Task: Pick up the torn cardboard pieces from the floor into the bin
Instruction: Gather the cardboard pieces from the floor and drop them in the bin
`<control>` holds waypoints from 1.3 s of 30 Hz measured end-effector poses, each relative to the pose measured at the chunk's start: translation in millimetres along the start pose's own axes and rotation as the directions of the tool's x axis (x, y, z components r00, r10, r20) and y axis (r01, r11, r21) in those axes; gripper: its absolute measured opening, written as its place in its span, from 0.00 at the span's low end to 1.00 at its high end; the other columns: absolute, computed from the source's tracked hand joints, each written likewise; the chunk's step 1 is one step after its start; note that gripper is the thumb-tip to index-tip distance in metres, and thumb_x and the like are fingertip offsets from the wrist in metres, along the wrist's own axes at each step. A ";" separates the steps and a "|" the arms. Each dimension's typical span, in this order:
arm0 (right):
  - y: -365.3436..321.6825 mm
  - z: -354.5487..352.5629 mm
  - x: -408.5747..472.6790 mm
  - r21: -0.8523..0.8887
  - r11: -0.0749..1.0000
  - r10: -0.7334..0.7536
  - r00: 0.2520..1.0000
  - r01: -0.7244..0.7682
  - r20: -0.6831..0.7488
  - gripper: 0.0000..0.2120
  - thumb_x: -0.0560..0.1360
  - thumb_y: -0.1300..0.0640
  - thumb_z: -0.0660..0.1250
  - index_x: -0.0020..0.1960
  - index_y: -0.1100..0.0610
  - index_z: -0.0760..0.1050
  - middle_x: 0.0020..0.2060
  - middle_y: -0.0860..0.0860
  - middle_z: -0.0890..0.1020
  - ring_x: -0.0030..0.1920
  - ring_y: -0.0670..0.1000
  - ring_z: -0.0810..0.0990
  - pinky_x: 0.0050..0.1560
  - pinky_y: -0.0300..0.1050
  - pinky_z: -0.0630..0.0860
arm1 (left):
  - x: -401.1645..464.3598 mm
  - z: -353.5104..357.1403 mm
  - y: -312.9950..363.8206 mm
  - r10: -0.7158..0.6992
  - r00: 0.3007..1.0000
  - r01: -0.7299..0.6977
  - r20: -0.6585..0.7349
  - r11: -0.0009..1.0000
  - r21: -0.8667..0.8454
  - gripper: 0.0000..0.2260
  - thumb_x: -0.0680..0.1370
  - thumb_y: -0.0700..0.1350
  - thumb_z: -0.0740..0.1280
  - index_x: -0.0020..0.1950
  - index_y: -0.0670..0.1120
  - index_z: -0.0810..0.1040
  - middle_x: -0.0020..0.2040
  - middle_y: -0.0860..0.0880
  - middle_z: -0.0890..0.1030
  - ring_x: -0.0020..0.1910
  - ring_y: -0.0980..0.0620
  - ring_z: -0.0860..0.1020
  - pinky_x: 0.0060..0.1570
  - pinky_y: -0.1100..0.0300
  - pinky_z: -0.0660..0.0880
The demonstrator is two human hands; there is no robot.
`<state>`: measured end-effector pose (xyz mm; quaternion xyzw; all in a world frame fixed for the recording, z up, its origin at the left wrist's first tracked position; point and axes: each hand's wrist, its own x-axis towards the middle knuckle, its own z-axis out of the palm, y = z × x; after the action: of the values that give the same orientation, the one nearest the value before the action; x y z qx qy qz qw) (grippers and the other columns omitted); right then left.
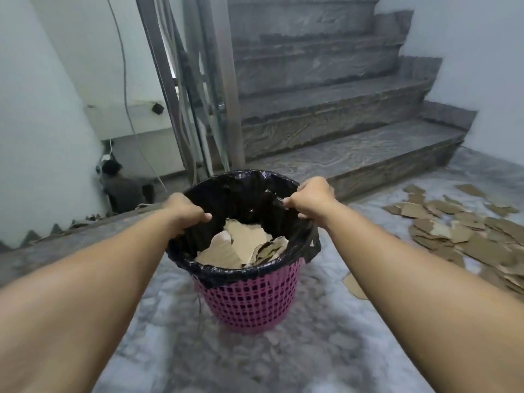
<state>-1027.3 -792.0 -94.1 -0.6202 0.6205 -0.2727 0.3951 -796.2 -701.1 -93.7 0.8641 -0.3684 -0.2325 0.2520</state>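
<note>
While my left hand (187, 212) and right hand (309, 198) clamp the black liner (241, 191) at the pink bin (249, 302) rim, torn cardboard pieces (459, 231) lie at three o'clock. Judged step: repositioning; next, set bin beside them.

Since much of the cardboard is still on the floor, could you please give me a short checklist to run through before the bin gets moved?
1. Left hand grips the black liner at the rim: ok.
2. Right hand grips the liner at the opposite rim: ok.
3. Liner folded over the rim of the pink bin all round: cannot tell, one flap hangs loose on the right.
4. Room left in the bin above the cardboard inside: ok.
5. Torn cardboard pieces cleared from the floor: not ok, a pile lies to the right.
6. Single piece beside the bin collected: not ok.
</note>
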 end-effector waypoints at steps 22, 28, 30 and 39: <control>89.8 -68.6 10.2 0.578 0.765 0.361 0.932 -0.285 -0.018 0.13 0.71 0.76 0.62 0.54 0.67 0.73 0.57 0.62 0.78 0.40 0.63 0.85 0.34 0.60 0.83 | -14.7 94.8 52.8 0.349 0.934 -0.357 0.079 0.923 0.144 0.38 0.75 0.65 0.64 0.77 0.43 0.61 0.79 0.42 0.55 0.76 0.41 0.60 0.73 0.51 0.60; 94.6 -81.2 16.2 0.596 0.742 0.289 0.948 -0.308 0.129 0.07 0.77 0.64 0.68 0.53 0.66 0.73 0.60 0.61 0.78 0.52 0.58 0.84 0.48 0.57 0.83 | -14.7 129.1 67.9 0.292 0.956 -0.283 0.002 0.924 0.258 0.38 0.78 0.67 0.53 0.79 0.43 0.52 0.80 0.42 0.41 0.79 0.43 0.42 0.75 0.39 0.40; 103.5 -88.3 16.6 0.556 0.758 0.274 0.940 -0.342 0.205 0.14 0.78 0.60 0.68 0.59 0.67 0.73 0.62 0.62 0.78 0.53 0.56 0.82 0.43 0.57 0.84 | -16.4 135.1 71.7 0.307 0.950 -0.275 -0.061 0.912 0.306 0.34 0.80 0.64 0.51 0.79 0.43 0.55 0.80 0.41 0.44 0.79 0.42 0.42 0.74 0.37 0.40; 163.6 -157.1 -2.6 0.506 0.771 0.314 0.923 -0.385 0.224 0.20 0.81 0.57 0.64 0.70 0.64 0.68 0.64 0.64 0.74 0.61 0.65 0.79 0.50 0.58 0.82 | -60.5 181.3 139.4 0.621 0.784 -0.581 -0.006 0.737 0.344 0.29 0.80 0.62 0.53 0.72 0.41 0.69 0.77 0.43 0.62 0.78 0.45 0.52 0.75 0.40 0.45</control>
<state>-1248.3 -799.8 -144.6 -0.3726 0.5960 -0.3183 0.6361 -1012.7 -787.2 -134.6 0.7400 -0.6450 -0.0223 0.1898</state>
